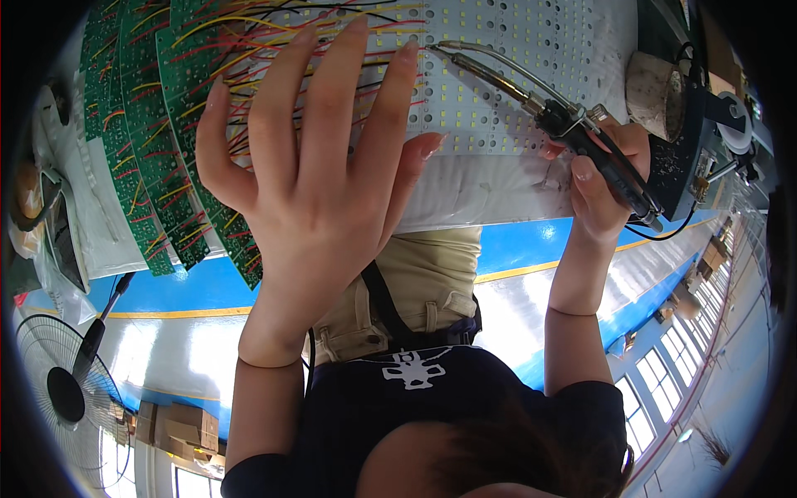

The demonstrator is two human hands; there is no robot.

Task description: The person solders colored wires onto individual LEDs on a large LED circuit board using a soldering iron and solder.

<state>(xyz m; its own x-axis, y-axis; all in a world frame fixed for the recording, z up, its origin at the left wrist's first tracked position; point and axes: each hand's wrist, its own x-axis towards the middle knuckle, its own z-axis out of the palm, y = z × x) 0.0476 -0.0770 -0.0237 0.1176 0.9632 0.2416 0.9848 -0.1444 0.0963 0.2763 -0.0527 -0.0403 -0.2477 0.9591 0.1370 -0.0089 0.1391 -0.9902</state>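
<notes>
My left hand (pixel 311 183) lies palm down with its fingers spread over red, yellow and black wires (pixel 241 54). These wires run from green circuit boards (pixel 178 137) on the left to a white board (pixel 498 91) with rows of small yellowish LEDs. My right hand (pixel 606 187) is wrapped round the black handle of a soldering iron (pixel 554 123), which has a thin metal feed tube clamped along it. The iron's tip points left, at the wire ends beside my left index finger; whether it touches the board I cannot tell.
Right of the white board stand a pale, scorched-looking cylinder (pixel 654 95) and a black box (pixel 672 162) strewn with small bits. A cable hangs below the iron. Plastic bags (pixel 66 278) lie at the table's left edge, above a standing fan (pixel 70 394). Cardboard boxes (pixel 187 427) sit farther off.
</notes>
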